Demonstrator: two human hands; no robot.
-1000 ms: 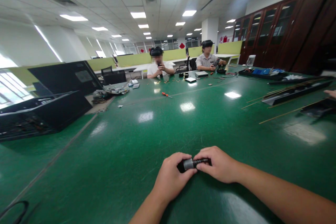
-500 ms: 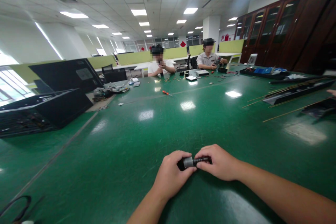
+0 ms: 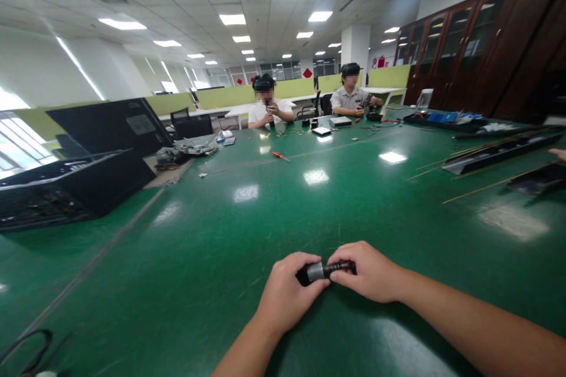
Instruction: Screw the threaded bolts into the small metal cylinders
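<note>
A small black-and-silver cylindrical part (image 3: 315,271) with a thinner ribbed dark shaft lies crosswise between my hands, close over the green tabletop (image 3: 212,212). My left hand (image 3: 289,288) is closed around its thick black and silver end, thumb below and fingers above. At the ribbed end, my right hand (image 3: 365,271) pinches the shaft between thumb and fingers. Part of each end is hidden by my fingers, and the exact kind of part cannot be made out.
An orange-handled screwdriver (image 3: 279,156) lies farther up the table. At left stands an opened black computer case (image 3: 75,188); at right are thin yellowish rods (image 3: 469,193) and dark trays. Two people (image 3: 269,112) sit across the table. A black cable loop (image 3: 33,344) is at lower left.
Both hands keep the same grip on the cylindrical part. The whole view has shifted very slightly; nothing else has visibly moved.
</note>
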